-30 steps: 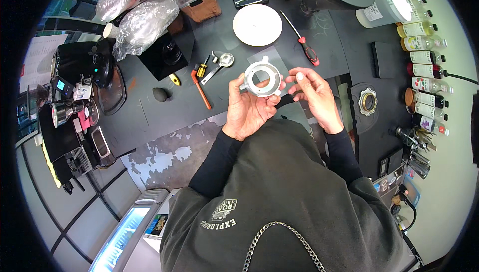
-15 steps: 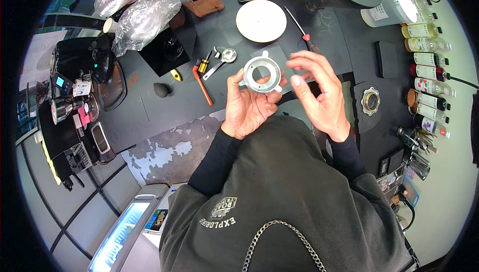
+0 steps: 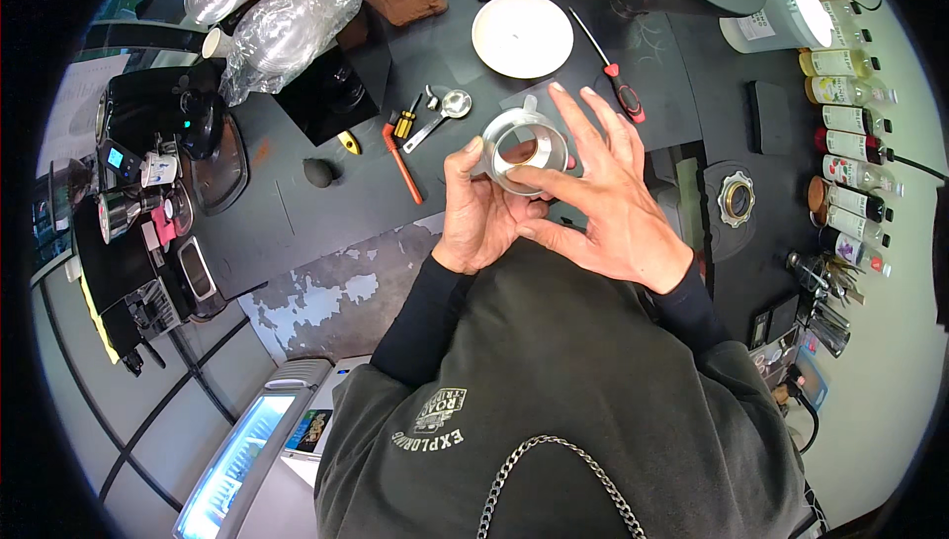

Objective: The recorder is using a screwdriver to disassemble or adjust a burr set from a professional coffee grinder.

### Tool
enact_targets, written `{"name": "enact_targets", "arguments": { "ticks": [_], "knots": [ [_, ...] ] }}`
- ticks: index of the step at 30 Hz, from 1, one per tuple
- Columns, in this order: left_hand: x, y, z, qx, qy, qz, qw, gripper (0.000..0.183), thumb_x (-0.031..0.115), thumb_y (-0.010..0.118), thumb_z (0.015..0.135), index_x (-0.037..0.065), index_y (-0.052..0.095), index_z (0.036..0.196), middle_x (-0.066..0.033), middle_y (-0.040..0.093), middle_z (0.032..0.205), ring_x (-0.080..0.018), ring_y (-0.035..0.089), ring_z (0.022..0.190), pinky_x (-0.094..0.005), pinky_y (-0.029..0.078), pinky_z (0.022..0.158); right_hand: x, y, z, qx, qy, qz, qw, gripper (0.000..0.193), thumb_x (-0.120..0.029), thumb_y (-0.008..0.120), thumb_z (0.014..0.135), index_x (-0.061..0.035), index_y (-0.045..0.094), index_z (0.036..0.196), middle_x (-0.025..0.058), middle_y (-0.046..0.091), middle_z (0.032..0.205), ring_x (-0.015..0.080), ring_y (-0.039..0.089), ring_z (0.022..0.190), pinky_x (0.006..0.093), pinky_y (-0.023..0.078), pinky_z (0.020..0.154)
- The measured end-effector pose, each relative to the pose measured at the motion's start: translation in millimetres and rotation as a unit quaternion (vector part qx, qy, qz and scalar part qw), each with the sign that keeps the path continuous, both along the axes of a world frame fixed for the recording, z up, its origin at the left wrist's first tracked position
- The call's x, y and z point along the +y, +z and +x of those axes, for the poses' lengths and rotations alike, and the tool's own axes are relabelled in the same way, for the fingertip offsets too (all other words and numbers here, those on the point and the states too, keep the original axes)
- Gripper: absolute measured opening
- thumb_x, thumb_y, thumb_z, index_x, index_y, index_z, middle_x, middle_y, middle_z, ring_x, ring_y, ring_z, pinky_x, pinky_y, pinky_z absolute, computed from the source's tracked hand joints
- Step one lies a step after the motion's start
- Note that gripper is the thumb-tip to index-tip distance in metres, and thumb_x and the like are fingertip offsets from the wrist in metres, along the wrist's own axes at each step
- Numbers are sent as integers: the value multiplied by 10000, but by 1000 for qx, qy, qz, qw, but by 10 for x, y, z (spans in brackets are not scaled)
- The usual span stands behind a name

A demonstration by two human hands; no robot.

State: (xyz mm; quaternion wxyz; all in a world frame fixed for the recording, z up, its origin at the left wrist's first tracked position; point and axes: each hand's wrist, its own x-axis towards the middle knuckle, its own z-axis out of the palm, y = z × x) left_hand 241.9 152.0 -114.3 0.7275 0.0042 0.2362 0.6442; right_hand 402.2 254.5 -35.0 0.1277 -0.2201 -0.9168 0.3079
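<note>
My left hand [image 3: 484,218] holds a silver metal collar [image 3: 551,139], a round ring with small tabs on its outside and a hole through the middle. Its thumb presses the collar's left side, while the other fingers support it from below, partly hidden. Over the collar's near right rim reaches my right hand [image 3: 618,203], fingers spread and palm down. The index fingertip is at the near inner edge of the ring, apparently touching it. Beyond the hands, a red-and-black screwdriver [image 3: 623,94] lies on the dark table, with a metal measuring spoon [image 3: 455,104] to the left.
A white round plate [image 3: 522,35] lies beyond the collar. Leftward are a yellow-handled screwdriver [image 3: 404,125], an orange-handled tool [image 3: 401,165] and a black bulb [image 3: 318,172]. A toothed metal ring [image 3: 736,198] sits on a mat at right, before several bottles [image 3: 850,144].
My right hand has moved left and over the collar, bringing its index finger to the rim. The collar has tilted slightly in my left hand.
</note>
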Motion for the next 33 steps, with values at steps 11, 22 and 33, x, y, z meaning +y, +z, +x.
{"name": "enact_targets", "arguments": {
  "ticks": [11,22,33],
  "knots": [
    [78,385,100,119,40,-66,990,852,694,403,963,30,479,1491,-213,597,1406,-263,680,1093,-323,576,821,111,173,25,3,15,26,1000,430,-354,874,786,-172,735,1149,207,361,1640,465,301,1501,573,259,1191],
    [-75,547,129,21,49,-9,999,971,790,402,900,-16,523,1428,-287,656,1219,-361,710,1001,-450,612,841,144,166,36,255,54,0,965,767,-176,954,713,-41,519,1330,254,615,1392,419,606,1273,517,455,1083],
    [-225,445,147,-132,91,155,975,851,663,499,953,8,469,1496,-183,590,1428,-315,608,1276,-477,500,1068,114,240,78,252,56,25,966,865,-194,977,658,-47,523,1380,232,618,1386,422,596,1281,551,462,1095]
  ]
}}
